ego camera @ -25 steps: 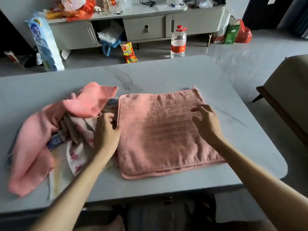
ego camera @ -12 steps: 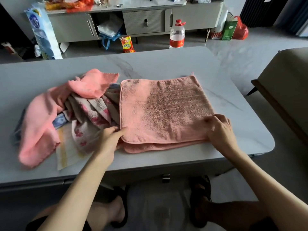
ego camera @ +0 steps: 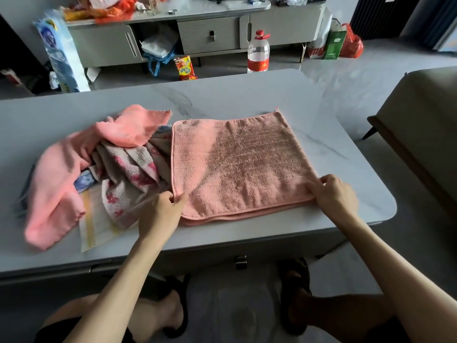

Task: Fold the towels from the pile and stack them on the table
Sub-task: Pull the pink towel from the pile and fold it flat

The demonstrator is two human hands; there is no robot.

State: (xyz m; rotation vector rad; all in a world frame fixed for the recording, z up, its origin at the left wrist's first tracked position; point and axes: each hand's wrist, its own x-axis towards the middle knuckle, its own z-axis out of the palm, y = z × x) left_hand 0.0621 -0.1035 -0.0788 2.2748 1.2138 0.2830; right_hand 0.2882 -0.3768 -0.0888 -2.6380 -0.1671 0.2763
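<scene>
Pinching near corners of the folded pink terry towel (ego camera: 242, 164) | left hand (ego camera: 160, 214), right hand (ego camera: 337, 194): fingers curled on edge | likely readying the next fold

Pale marbled floor (ego camera: 346, 78), low grey cabinet (ego camera: 210, 35) at the back, water bottle (ego camera: 258, 53), beige sofa (ego camera: 425, 125) at right

Soft, dim daylight falls evenly on the tabletop (ego camera: 247, 95), with a pale sheen beyond the pink towel (ego camera: 237, 164). Shadows are weak. Edges bend outward; the pile (ego camera: 81, 174) looks slightly blurred.
</scene>
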